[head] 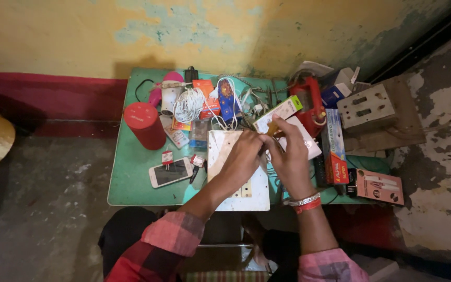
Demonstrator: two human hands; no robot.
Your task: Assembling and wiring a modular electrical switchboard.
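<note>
a view from above of a small green table (131, 177) against a peeling yellow wall, with a person's two forearms in red-and-pink checked sleeves reaching up from six o'clock.

the left hand (242, 156) lies curled over the upper right part of a white switch board (236, 183) that rests flat at the centre of the table; its fingers are bent down on the board's top edge, touching the other hand. the right hand (288, 154), with a silver and red band at the wrist, is at about three o'clock of the board, fingers closed together around something small at the point where the two hands meet. what it pinches is too small to tell. a white flat box (309, 143) lies partly under this hand.

at nine o'clock of the board lies a white phone (169, 172), screen up, with a small red-and-white tag just above it. at ten o'clock stands a red cylinder (145, 125). along the far edge, at twelve o'clock, is a heap: a coil of white cable (189, 104), an orange box (207, 96), a pink object and a blue patterned packet (229, 102). at one o'clock sits a red tool (311, 102), with a green-and-white carton (280, 112) touching the right hand's fingertips.

at three o'clock, a long blue-and-red box (334, 146) stands on edge, and a pink flat carton (379, 186) lies at the table's right edge. the boxes are shut, so their contents cannot be seen. a grey metal plate (366, 107) with slots rests on a ledge at two o'clock.
</note>
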